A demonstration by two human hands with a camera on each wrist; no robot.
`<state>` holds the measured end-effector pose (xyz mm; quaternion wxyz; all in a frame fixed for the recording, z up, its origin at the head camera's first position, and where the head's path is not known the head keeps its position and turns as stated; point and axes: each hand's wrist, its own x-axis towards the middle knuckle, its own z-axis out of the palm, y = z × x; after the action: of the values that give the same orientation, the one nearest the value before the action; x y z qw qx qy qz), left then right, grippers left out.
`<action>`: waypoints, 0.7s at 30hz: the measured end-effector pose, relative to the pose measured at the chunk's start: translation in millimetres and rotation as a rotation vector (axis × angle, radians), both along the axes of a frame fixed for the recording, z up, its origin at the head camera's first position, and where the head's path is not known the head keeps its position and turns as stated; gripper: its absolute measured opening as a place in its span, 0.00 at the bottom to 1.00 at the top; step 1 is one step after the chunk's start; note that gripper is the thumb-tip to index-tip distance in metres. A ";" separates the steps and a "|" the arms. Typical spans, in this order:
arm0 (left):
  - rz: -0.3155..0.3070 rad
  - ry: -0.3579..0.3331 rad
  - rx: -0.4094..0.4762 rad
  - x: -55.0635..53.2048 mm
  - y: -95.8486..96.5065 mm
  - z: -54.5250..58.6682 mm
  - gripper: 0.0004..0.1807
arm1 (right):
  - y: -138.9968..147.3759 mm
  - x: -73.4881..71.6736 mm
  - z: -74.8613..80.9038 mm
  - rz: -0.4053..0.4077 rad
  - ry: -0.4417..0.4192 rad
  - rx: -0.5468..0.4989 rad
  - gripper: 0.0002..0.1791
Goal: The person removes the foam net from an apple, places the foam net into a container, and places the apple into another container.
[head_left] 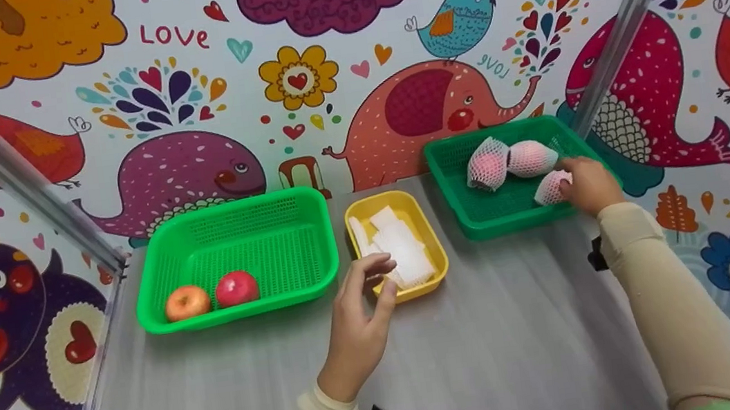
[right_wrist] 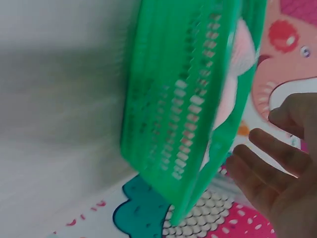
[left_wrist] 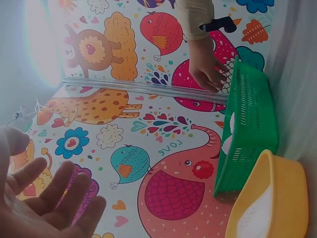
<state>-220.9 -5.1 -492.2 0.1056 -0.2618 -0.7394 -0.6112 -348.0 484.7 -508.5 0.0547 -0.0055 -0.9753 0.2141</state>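
Observation:
In the head view a dark green basket (head_left: pixel 479 224) at the right holds three pinkish fruits in white foam nets. My right hand (head_left: pixel 589 186) is over its right front corner, fingertips at the nearest netted fruit (head_left: pixel 550 190). The right wrist view shows this hand (right_wrist: pixel 277 173) with fingers spread and nothing between them. The other netted fruits (head_left: pixel 487 165) lie further back in the basket. My left hand (head_left: pixel 359 327) hovers at the front of a yellow tray (head_left: pixel 439 251), its fingers loosely bent and empty. White foam nets (head_left: pixel 402 249) lie in that tray.
A bright green basket (head_left: pixel 327 237) stands at the left, with an orange-red apple (head_left: pixel 187 303) and a red apple (head_left: pixel 237 288) at its front. Printed wall panels and metal corner posts (head_left: pixel 628 19) border the grey table (head_left: pixel 220 390).

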 end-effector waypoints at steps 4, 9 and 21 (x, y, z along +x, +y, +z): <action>-0.010 -0.054 -0.034 -2.0 -2.8 -7.6 0.16 | 7.6 -8.4 -17.9 -0.037 -0.094 0.039 0.23; -0.014 -0.107 -0.073 -5.5 -6.9 -11.3 0.16 | 11.8 -22.5 -26.0 -0.100 -0.241 0.050 0.28; 0.044 -0.167 -0.192 -8.8 -34.0 -20.6 0.15 | 16.3 -67.4 -22.5 -0.123 -0.443 0.186 0.38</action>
<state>-229.7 -39.0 -512.7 0.0315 -0.2025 -0.8064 -0.5547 -415.4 501.0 -531.0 -0.1475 -0.1067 -0.9767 0.1134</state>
